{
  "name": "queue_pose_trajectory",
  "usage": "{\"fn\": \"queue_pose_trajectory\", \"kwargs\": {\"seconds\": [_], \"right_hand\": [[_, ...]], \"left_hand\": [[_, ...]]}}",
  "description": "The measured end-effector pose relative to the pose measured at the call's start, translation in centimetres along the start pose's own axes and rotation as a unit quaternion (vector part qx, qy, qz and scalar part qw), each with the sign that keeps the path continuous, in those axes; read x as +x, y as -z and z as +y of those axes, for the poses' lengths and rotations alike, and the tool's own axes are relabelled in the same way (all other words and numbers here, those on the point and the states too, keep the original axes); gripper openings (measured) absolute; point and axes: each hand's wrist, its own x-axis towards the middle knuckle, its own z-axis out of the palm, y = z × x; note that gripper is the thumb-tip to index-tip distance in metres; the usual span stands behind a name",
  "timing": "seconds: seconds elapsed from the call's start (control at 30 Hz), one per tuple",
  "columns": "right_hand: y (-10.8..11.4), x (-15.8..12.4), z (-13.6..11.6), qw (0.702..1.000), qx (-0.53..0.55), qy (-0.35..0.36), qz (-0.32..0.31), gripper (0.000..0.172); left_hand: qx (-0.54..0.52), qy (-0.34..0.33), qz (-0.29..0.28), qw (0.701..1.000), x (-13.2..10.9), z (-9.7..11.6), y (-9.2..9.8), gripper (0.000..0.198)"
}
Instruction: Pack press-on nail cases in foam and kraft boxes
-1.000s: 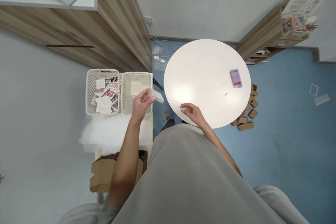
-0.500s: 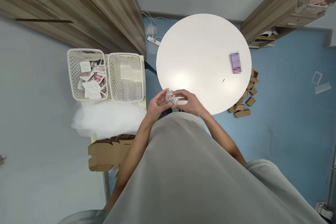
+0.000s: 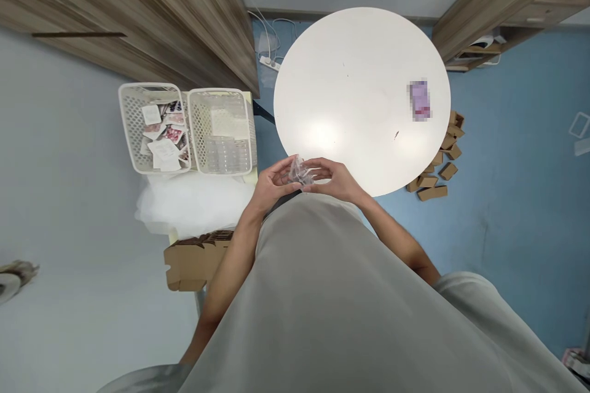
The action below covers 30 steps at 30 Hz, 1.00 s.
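Between my two hands is a small, clear, crinkled plastic piece (image 3: 300, 172), perhaps a bag or wrap; its exact kind I cannot make out. My left hand (image 3: 273, 184) grips its left side, thumb in front and fingers behind. From the other side my right hand (image 3: 335, 180) pinches it with thumb and fingers. Both hands are just above the near edge of the round white table (image 3: 354, 73), close to my grey shirt (image 3: 318, 245).
A basket of printed packets (image 3: 159, 135) and a basket of clear plastic boxes (image 3: 225, 153) stand at left. Nearer are white plastic sheeting (image 3: 193, 206) and folded cardboard (image 3: 187, 264). A blurred purple item (image 3: 419, 100) lies on the table. Small brown boxes (image 3: 433, 192) lie at right.
The view has shifted slightly. Both hands keep hold of the clear plastic in nearly the same place, and its crumpled shape has changed a little.
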Motion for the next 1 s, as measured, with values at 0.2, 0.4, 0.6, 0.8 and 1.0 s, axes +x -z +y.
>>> {"fn": "queue_pose_trajectory", "kwargs": {"seconds": [0.2,0.4,0.6,0.8,1.0], "right_hand": [[1.6,-1.3,-1.1,0.999,0.025,0.012,-0.022,0.062],[2.9,-1.0,-2.2,0.997,0.074,0.008,-0.015,0.055],[2.5,0.3,-3.5,0.992,0.060,0.040,0.102,0.062],[2.1,2.0,-2.0,0.985,0.041,0.067,0.155,0.060],[1.9,2.1,-1.1,0.983,0.055,0.062,0.165,0.060]], "left_hand": [[-0.025,-0.011,-0.045,0.999,0.0,1.1,0.0,0.093],[-0.078,0.008,-0.088,0.993,0.6,2.1,-0.4,0.097],[-0.087,-0.008,-0.067,0.994,1.5,2.3,-1.8,0.109],[-0.074,-0.026,-0.058,0.995,1.6,2.5,-3.1,0.101],[-0.084,-0.009,-0.038,0.996,1.3,2.8,-3.7,0.087]]}}
